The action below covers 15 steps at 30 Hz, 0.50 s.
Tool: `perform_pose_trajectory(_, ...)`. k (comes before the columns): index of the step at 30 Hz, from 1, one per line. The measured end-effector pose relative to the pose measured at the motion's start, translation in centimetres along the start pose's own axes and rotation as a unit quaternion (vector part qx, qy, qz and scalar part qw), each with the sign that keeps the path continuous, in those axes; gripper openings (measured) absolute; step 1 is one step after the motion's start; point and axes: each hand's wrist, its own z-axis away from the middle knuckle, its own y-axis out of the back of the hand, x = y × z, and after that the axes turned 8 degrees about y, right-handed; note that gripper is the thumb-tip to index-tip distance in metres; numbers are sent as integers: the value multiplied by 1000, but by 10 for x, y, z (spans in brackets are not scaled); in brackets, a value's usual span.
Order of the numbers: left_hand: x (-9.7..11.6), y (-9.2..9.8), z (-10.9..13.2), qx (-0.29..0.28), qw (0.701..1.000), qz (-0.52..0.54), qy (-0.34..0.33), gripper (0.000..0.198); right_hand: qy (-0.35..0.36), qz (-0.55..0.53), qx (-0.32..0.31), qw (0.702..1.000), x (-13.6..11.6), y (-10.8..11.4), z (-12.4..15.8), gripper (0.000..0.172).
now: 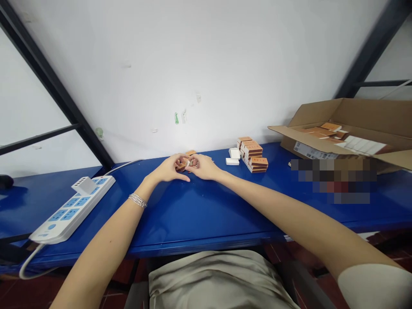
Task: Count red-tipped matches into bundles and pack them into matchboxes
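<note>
A small orange-and-white box [183, 164] is resting between a person's two bare hands near the back edge of a blue table [193, 210], straight ahead of the wearer, its long axis too hidden by fingers to tell. The left hand [170, 168] is curving around it from the left, thumb extending toward the other hand; the right hand [205, 167] is closing in from the right, fingers curling. Both are flanking the box closely, neither plainly nearer; whether either is truly gripping it cannot be told. Another orange box [190, 152] is showing just behind the fingers. To the right, nearer the right hand, white trays [234, 153] are lying beside a stack of orange-topped boxes [252, 148]. Farther right, an open carton [370, 115] is holding more boxes [322, 132]. Well to the left, a white power strip [72, 210] is lying aslant, while a silvery bracelet [137, 200] is circling the left wrist.
</note>
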Motion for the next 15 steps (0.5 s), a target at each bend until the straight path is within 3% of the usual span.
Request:
perform_pose_trajectory(3, 1, 2, -1, 1, 998, -40, 39, 75, 24, -6, -21, 999, -7, -13, -10, 29)
perform_pose_trajectory(5, -4, 6, -2, 1, 995, -63, 73, 69, 29, 28, -35, 999, -8, -7, -8, 42)
perform_pose_trajectory(7, -10, 11, -3, -6, 991, -84, 102, 73, 13, 89, -52, 995, -5, 9, -1, 54)
perform_pose_trajectory(9, -15, 14, -3, -9, 985, -116, 129, 75, -33, 159, -73, 984, 1, 33, 7, 41)
perform_pose_trajectory(12, -19, 16, -4, -18, 973, -168, 159, 72, -130, 268, -162, 941, 12, 64, 15, 27)
perform_pose_trajectory(15, -20, 17, -4, -14, 967, -191, 170, 71, -193, 325, -211, 902, 21, 78, 15, 40)
